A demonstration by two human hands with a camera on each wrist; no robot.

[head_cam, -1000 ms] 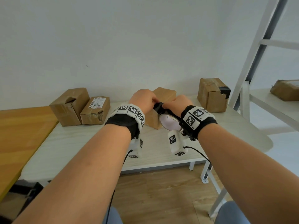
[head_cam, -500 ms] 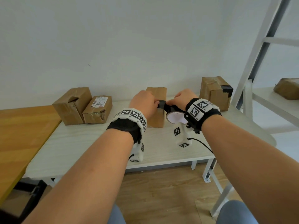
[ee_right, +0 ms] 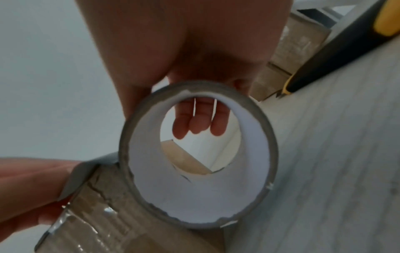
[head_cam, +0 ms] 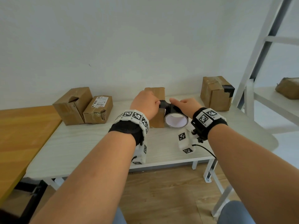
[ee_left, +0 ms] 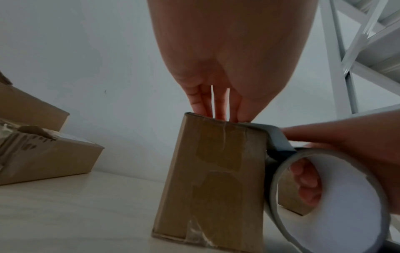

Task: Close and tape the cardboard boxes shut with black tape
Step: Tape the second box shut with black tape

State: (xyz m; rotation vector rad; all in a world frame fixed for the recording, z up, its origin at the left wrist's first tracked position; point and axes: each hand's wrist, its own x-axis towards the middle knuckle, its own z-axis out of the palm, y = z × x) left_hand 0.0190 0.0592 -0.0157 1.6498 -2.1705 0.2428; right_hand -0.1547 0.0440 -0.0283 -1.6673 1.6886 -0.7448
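A small upright cardboard box [head_cam: 157,94] stands mid-table. My left hand [head_cam: 145,104] sits on its top and pinches the end of a black tape strip [head_cam: 163,104] against the top edge. In the left wrist view my fingers [ee_left: 216,106] reach down onto the box [ee_left: 216,162], and the strip [ee_left: 275,138] runs off its top corner to the roll [ee_left: 324,196]. My right hand [head_cam: 186,105] grips the black tape roll [head_cam: 175,122] just right of the box. Its fingers [ee_right: 201,123] show through the white core of the roll [ee_right: 198,154].
Two brown boxes [head_cam: 72,105] [head_cam: 97,109] stand at the back left of the white table [head_cam: 80,143], and one with black tape [head_cam: 216,92] at the back right. A black-and-yellow utility knife [ee_right: 335,51] lies on the table. A white rack [head_cam: 258,54] holds another box [head_cam: 288,88].
Both hands moved forward to the middle box. The roll then went down and right of the box, drawing a short strip out from the left hand's pinch.
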